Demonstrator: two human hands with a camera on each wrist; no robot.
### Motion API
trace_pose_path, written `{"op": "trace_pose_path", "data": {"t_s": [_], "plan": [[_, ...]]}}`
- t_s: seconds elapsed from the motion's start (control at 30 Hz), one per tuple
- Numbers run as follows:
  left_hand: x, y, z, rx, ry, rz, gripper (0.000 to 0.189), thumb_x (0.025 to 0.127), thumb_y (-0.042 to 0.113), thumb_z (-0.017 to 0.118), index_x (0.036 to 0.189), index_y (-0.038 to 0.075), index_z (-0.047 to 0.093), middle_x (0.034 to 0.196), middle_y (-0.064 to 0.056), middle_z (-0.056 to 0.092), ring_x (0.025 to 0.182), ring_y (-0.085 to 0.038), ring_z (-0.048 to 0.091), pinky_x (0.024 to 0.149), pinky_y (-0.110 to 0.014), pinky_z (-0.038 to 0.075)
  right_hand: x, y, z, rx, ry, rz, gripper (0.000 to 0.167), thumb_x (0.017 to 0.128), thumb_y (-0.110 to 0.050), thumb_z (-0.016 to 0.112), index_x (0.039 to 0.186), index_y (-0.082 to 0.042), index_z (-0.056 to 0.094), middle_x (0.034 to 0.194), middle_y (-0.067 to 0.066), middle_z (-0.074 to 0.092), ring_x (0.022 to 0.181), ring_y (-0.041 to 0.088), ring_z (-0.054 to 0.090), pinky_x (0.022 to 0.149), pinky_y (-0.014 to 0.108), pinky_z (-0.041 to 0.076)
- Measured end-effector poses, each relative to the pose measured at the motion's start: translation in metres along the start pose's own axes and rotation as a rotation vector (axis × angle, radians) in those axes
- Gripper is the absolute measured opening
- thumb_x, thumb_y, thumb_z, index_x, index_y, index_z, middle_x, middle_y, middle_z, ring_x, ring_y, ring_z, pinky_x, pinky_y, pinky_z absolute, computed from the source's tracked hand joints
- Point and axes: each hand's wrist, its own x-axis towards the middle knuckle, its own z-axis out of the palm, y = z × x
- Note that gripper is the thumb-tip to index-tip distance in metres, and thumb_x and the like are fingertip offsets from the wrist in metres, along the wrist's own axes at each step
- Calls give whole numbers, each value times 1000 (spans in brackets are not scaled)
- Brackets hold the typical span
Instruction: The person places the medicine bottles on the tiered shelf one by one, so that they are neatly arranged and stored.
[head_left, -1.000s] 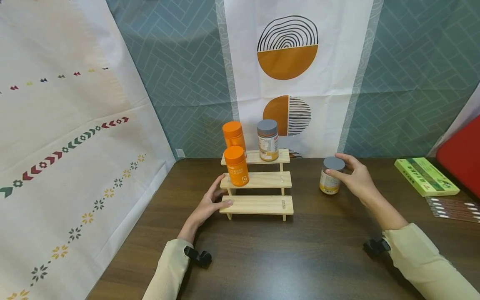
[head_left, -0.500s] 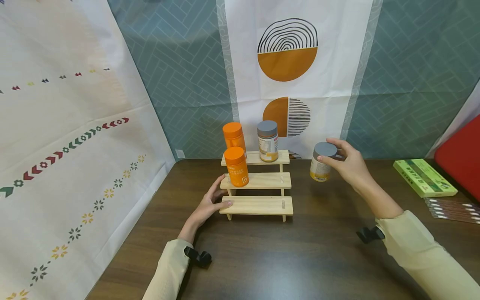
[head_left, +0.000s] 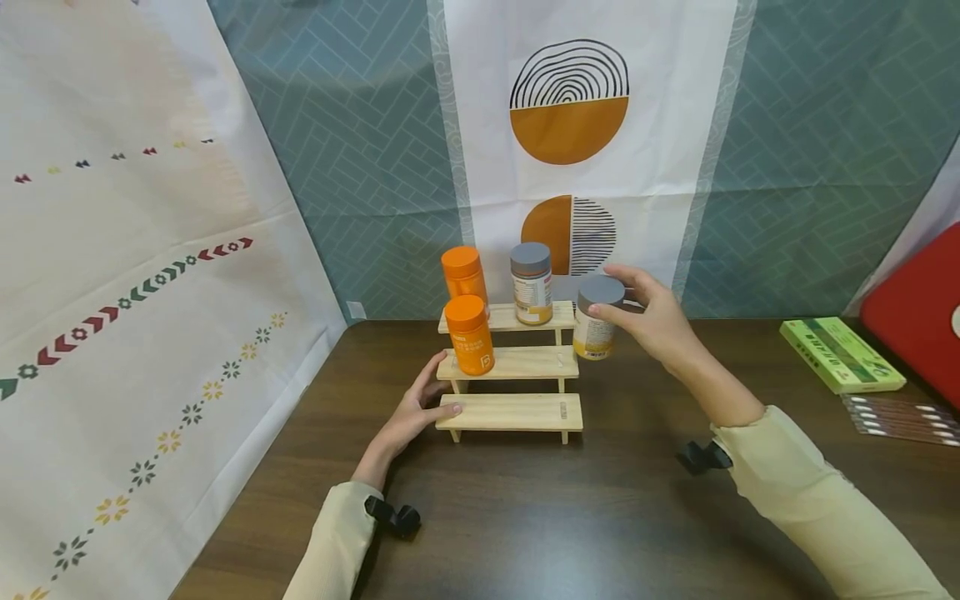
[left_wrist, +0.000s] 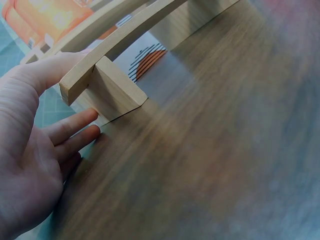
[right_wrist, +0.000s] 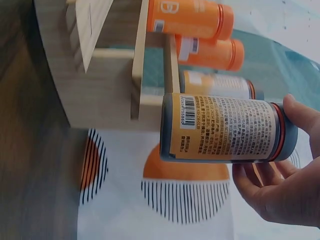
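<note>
A pale three-tier wooden display stand [head_left: 510,411] is on the dark table. At its left end my left hand [head_left: 408,417] holds it, thumb over the lowest board [left_wrist: 127,37] and fingers alongside the support. My right hand [head_left: 656,321] grips a supplement bottle by its grey lid [head_left: 602,290], raised at the stand's right side. The right wrist view shows the bottle's yellow-and-white label [right_wrist: 220,125] with a barcode. On the top tier are an orange bottle [head_left: 462,271] and another grey-lidded bottle [head_left: 532,283]. One more orange bottle [head_left: 471,337] is on the middle tier's left.
To the right lie a green-and-yellow box [head_left: 842,354] and a pack of brown sticks with white tips [head_left: 900,418]. A red object [head_left: 918,308] stands at the far right edge. Patterned cloth [head_left: 675,125] hangs behind the table.
The right hand has lifted the grey-lidded bottle off the table and carried it left to the stand. The left hand stays at the stand's left end.
</note>
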Motion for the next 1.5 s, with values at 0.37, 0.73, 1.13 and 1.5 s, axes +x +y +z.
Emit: {"op": "trace_pose_path", "data": {"t_s": [0.37,0.73,1.13,1.5], "plan": [[0,1,-1,-1,-3,1,87,89,12,69,155,37,17,159,-14,31,142,-36,37,114,-61,26,5,-5,38,102,-76,-18,63,91,-19,69,147,-12,41,151,14,41,131,38,50,106,53,42],[-1,1,1,1,0,-11,88,89,12,69,155,35,16,157,-16,34,140,-36,38,114,-60,27,9,0,66,112,-93,-47,59,90,-17,71,143,-10,46,144,17,48,127,37,54,107,49,43],[-1,-1,0,-3,1,6,88,89,11,69,155,35,16,156,-16,36,139,-36,40,114,-60,27,9,1,74,135,-59,-25,57,89,-18,71,141,-12,48,147,17,42,130,40,50,108,51,42],[-1,-1,0,-2,1,10,88,89,11,69,156,34,16,158,-14,32,139,-36,40,115,-60,26,11,0,80,127,-12,-21,52,88,-19,73,135,-11,52,143,17,46,125,38,55,105,49,45]]}}
